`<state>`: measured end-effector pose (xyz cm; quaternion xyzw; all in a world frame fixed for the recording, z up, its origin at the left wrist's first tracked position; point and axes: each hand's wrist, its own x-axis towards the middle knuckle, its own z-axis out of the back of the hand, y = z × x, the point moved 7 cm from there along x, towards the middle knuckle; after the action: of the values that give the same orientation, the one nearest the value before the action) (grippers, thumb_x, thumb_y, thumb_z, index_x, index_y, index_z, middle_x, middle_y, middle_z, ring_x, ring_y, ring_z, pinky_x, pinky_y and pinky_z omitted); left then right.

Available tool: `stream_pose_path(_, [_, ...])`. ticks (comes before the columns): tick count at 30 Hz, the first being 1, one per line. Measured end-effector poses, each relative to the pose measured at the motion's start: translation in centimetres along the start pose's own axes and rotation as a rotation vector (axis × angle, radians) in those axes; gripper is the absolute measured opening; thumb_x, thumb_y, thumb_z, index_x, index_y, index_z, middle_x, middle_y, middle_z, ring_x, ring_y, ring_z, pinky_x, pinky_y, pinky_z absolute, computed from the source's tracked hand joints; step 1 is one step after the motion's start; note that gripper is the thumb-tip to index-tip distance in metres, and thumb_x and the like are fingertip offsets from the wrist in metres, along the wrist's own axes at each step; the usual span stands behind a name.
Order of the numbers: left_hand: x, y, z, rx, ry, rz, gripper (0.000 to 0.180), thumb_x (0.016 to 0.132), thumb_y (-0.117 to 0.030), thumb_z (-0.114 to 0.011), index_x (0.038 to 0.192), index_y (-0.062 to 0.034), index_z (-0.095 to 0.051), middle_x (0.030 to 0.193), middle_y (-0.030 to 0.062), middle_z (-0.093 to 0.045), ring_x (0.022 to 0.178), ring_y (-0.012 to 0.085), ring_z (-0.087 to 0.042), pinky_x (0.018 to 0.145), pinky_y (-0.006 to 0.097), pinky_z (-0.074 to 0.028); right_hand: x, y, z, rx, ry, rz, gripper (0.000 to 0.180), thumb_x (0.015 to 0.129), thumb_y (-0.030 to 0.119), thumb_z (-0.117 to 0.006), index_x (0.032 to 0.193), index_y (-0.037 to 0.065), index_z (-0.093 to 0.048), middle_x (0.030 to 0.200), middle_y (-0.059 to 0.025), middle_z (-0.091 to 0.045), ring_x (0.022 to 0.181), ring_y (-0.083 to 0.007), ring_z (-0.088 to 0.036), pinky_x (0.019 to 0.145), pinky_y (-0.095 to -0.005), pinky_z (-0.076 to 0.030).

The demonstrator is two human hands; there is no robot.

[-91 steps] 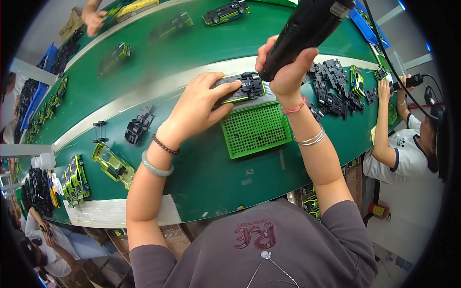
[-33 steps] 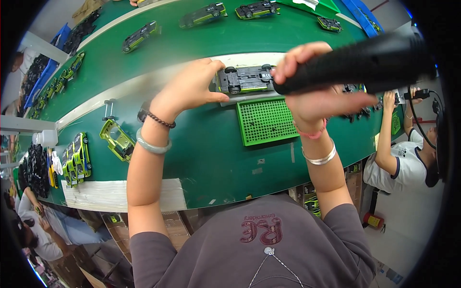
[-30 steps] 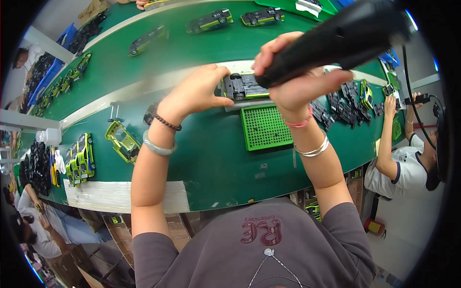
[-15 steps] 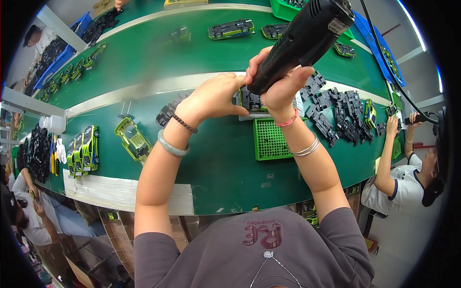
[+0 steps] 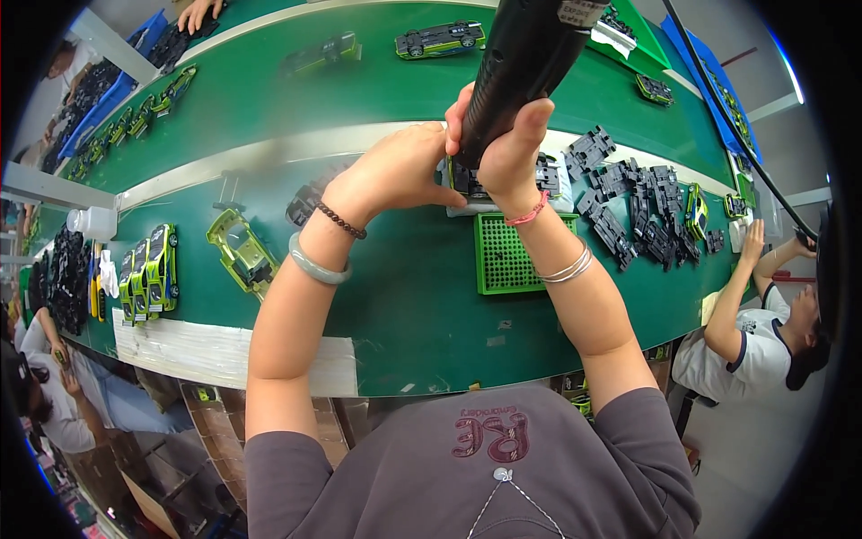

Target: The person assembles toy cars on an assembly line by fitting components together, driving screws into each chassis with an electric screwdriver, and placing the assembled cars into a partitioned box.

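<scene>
My right hand [image 5: 514,148] is wrapped round a black electric screwdriver [image 5: 530,72], held tilted with its upper end away from me. Its lower end points down at an upturned toy car [image 5: 467,182] with a black underside. My left hand [image 5: 395,175] closes on that car's left end, thumb along the near edge. The screwdriver's tip and much of the car are hidden behind my hands. Just below my right wrist sits a green perforated tray [image 5: 521,260]. Another black car chassis [image 5: 305,205] lies beside my left wrist, partly blurred.
Loose black chassis [image 5: 637,202] are heaped on the right. A green car shell [image 5: 241,251] and several finished toy cars [image 5: 151,269] stand on the left. Upturned cars [image 5: 440,40] lie on the far green strip. A co-worker [image 5: 750,337] sits at the right; a cable [image 5: 732,126] hangs there.
The screwdriver and my right hand have shifted slightly left, over the same car. Upturned cars on the far strip appear further left. Another person's hand shows more at the upper left.
</scene>
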<state>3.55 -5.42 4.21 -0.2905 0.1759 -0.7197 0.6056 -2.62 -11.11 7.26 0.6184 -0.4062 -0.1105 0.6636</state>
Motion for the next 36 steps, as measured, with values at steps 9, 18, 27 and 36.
stream_pose_path(9, [0.2,-0.1,0.0,0.043,0.023,-0.037,0.049,0.058,-0.026,-0.080,0.091,0.0003,-0.056,0.090,0.0172,-0.059,0.090,0.0341,-0.055,0.080,0.039,-0.046,0.0,0.2,0.4,0.080,-0.055,0.157,0.085,0.077,0.077,-0.030,0.061,-0.002,-0.053,0.048,-0.0042,-0.050,0.043,-0.0111,-0.051,0.041,-0.0232,-0.039])
stream_pose_path(18, [0.3,-0.5,0.9,-0.003,-0.059,-0.053,0.057,0.060,-0.024,-0.080,0.105,0.0009,-0.055,0.097,0.0178,-0.061,0.095,0.0332,-0.057,0.085,0.038,-0.045,-0.7,3.3,3.0,0.437,-0.104,0.141,0.085,0.072,0.082,-0.030,0.079,0.000,-0.051,0.061,-0.0061,-0.052,0.051,-0.0124,-0.052,0.048,-0.0245,-0.042])
stream_pose_path(27, [0.4,0.7,12.6,0.085,-0.177,0.188,0.052,0.066,-0.019,-0.075,0.109,0.0002,-0.054,0.101,0.0140,-0.062,0.094,0.0239,-0.059,0.084,0.035,-0.046,-13.7,6.4,17.8,0.071,-0.390,0.121,0.091,0.063,0.090,-0.023,0.079,0.003,-0.041,0.062,-0.0070,-0.045,0.049,-0.0156,-0.047,0.047,-0.0257,-0.040])
stream_pose_path(36, [9.2,7.1,3.7,0.469,0.178,0.195,0.048,0.067,-0.033,-0.073,0.102,-0.0015,-0.063,0.101,0.0196,-0.062,0.093,0.0311,-0.060,0.081,0.036,-0.047,-15.9,4.2,19.6,0.073,-0.448,0.095,0.089,0.063,0.088,-0.029,0.079,0.002,-0.043,0.062,-0.0071,-0.046,0.050,-0.0150,-0.047,0.048,-0.0257,-0.042])
